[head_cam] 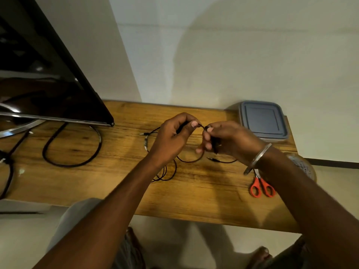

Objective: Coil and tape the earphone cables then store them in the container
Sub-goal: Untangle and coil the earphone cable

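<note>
A thin black earphone cable (189, 161) trails in loops over the wooden table (204, 197). My left hand (172, 136) pinches a stretch of this cable between thumb and fingers. My right hand (227, 139) grips a small black bundle of the same cable, thumb tip close to the left thumb. A short taut piece of cable runs between the two hands. A second earphone cable (146, 141) with a jack plug lies left of my left hand. The container (263, 121), grey with a blue lid on, stands at the table's back right corner.
Orange-handled scissors (262, 188) lie under my right wrist. A roll of clear tape (303, 166) sits at the table's right edge, partly hidden by my forearm. A black monitor (44, 74) on a metal stand fills the left, with thick black cables (71, 150) beneath it.
</note>
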